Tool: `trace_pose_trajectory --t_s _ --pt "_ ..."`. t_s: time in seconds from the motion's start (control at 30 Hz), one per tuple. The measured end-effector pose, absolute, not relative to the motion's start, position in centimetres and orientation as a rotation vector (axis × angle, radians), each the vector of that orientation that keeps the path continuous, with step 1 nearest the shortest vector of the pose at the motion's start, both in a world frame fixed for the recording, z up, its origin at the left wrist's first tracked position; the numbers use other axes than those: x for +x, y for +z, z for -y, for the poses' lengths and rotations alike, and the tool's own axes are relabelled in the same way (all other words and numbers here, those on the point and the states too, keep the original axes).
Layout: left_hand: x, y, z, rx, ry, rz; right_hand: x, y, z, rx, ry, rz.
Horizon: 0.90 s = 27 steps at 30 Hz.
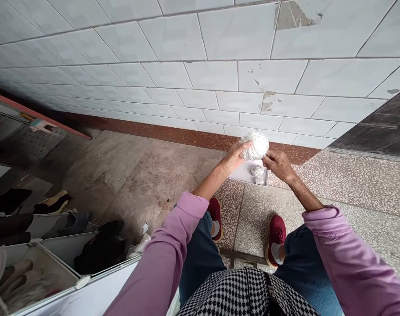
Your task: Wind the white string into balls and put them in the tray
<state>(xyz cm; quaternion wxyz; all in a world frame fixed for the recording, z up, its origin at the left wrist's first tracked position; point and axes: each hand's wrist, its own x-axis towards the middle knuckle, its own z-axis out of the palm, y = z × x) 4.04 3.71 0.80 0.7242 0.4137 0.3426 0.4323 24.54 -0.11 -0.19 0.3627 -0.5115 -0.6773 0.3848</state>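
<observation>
A large ball of white yarn [256, 145] is held up in front of me, above the floor by the wall. My left hand [236, 156] grips it from the left side, fingers wrapped around it. On its lower right, my right hand [278, 164] has its fingers pinched together close against the ball; what lies between them is too small to make out. Below, a shallow pale tray [241, 174] rests on the floor, partly hidden by my left hand and the ball. Smaller white yarn balls [257, 171] lie in it.
A white tiled wall [213, 74] with a brown base strip rises ahead. A shoe rack [51, 259] with shoes and dark items stands at the left. A dark door [384, 127] is at the right. My red shoes [277, 230] are on the speckled floor.
</observation>
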Motion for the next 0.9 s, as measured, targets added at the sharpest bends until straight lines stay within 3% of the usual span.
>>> trace_pose_trajectory --t_s 0.13,0.3,0.63,0.9 --pt "3.1 0.0 -4.9 1.033 1.035 -0.965 24.4 1.5 1.2 -1.134 1.105 1.907" --pt "1.6 -0.3 -5.6 1.429 0.892 -1.190 25.8 3.8 1.6 -1.010 1.311 1.687" --pt "2.1 1.4 -3.9 1.573 0.409 -0.785 26.8 4.6 1.1 -1.022 1.314 1.510" --pt "2.2 1.9 -2.5 1.352 0.386 -0.619 26.9 2.4 -0.2 -1.079 1.363 1.465"
